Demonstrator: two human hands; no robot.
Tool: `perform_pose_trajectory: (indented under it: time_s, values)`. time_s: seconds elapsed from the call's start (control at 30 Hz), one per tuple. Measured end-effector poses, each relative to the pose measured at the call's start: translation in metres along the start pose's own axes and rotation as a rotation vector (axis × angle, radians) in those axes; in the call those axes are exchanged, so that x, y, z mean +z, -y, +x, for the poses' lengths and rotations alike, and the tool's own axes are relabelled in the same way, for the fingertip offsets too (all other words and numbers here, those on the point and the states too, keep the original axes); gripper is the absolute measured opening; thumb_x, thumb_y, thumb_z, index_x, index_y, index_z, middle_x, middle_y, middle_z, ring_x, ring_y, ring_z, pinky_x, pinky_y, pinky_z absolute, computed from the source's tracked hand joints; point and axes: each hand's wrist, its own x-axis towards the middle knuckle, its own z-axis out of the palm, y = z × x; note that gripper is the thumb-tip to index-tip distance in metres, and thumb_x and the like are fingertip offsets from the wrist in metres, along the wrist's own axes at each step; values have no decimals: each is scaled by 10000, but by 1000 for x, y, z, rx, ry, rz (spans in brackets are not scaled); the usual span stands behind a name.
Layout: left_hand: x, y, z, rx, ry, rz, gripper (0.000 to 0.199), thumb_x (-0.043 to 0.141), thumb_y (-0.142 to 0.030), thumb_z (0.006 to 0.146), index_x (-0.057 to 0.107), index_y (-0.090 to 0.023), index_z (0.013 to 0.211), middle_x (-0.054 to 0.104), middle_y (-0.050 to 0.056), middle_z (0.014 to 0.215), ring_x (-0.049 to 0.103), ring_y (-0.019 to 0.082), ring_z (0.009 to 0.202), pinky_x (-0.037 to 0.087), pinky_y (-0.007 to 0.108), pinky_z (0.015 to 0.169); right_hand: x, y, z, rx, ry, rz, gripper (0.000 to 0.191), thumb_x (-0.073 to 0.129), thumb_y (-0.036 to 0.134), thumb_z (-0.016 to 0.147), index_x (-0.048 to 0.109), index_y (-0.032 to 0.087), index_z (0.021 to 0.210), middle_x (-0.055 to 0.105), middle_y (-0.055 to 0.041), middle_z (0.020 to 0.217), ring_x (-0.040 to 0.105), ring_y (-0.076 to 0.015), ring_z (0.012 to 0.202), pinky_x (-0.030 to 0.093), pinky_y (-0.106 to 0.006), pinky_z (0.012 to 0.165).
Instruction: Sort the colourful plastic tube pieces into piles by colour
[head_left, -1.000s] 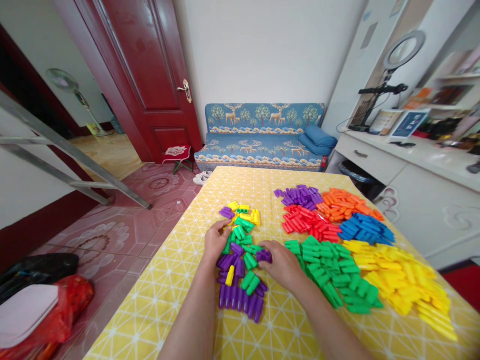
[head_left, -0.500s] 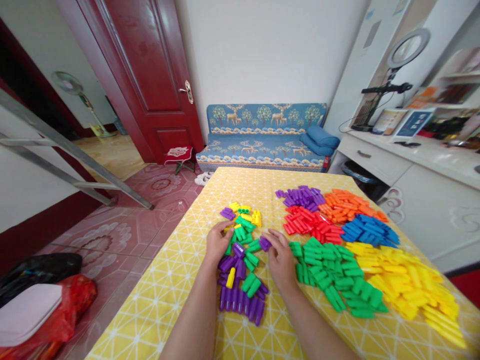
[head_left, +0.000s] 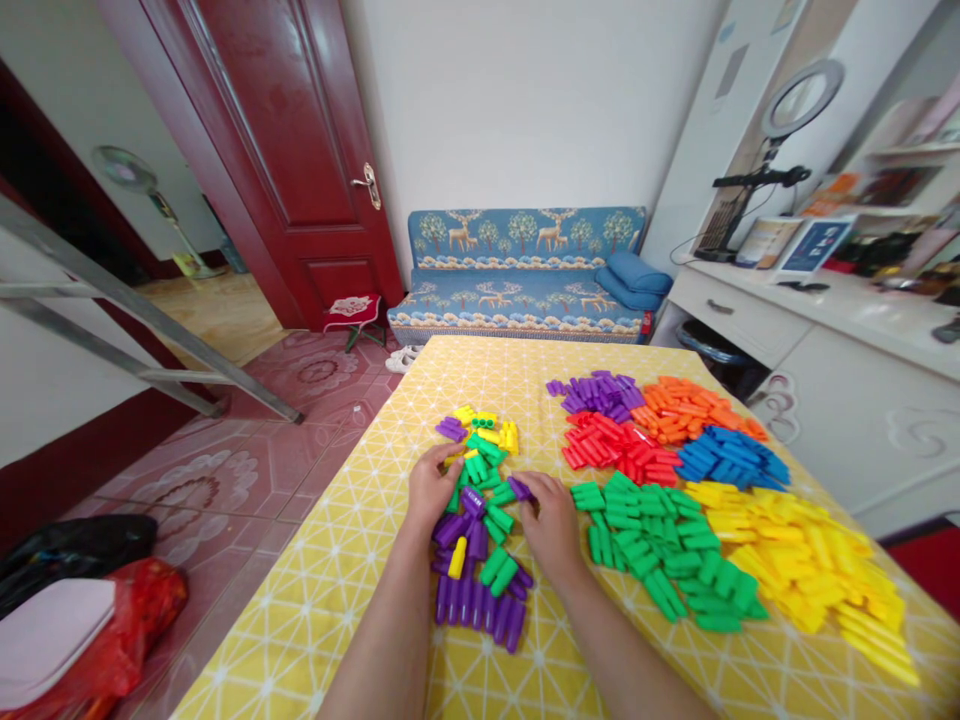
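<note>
An assembly of purple, green and yellow plastic building blocks (head_left: 469, 590) lies on the table, with tube-shaped pieces joined together. My left hand (head_left: 433, 487) is curled against its upper left side, fingertips on it near a small yellow piece. On the other side, my right hand (head_left: 551, 520) pinches a small purple block (head_left: 520, 489) between thumb and fingers, close to a green piece on the assembly's right edge. Whether that block touches the assembly is hard to see. To the right of this hand lies a heap of green blocks (head_left: 652, 540).
Sorted heaps of purple (head_left: 600, 395), red (head_left: 619, 448), orange (head_left: 694, 408), blue (head_left: 731, 458) and yellow blocks (head_left: 814, 550) cover the right side of the patterned yellow tablecloth (head_left: 300, 610). A blue sofa (head_left: 517, 285) stands beyond the table.
My right hand has turned slightly and brought the purple block a little left, closer to the assembly. My left hand stays at the assembly's side. The whole view has shifted slightly.
</note>
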Motion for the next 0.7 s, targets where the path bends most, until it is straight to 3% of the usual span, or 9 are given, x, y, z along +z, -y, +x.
perform_pose_trajectory:
  time_s: [0.37, 0.53, 0.7]
  values:
    - [1, 1, -1, 9, -3, 13, 227, 616, -272, 786, 751, -229, 964, 724, 64, 1072, 655, 246, 1035, 497, 398, 930, 1, 3, -3, 60, -127, 103, 160, 563, 257, 851, 642, 209, 981, 691, -60, 956, 616, -221, 894, 484, -373, 820]
    - [1, 1, -1, 11, 2, 28, 234, 609, -277, 793, 749, -225, 974, 723, 70, 1081, 653, 249, 1042, 491, 408, 942, -1, 9, -5, 109, -88, 195, 208, 546, 356, 899, 640, 202, 1003, 709, -55, 943, 649, -195, 834, 505, -322, 763]
    - [0, 0, 0, 3, 0, 15, 227, 619, -273, 785, 751, -232, 965, 725, 59, 1079, 652, 244, 1047, 486, 403, 955, -3, 9, -4, 55, -101, 251, 198, 547, 327, 907, 655, 214, 1028, 699, -63, 1007, 647, -202, 931, 518, -338, 816]
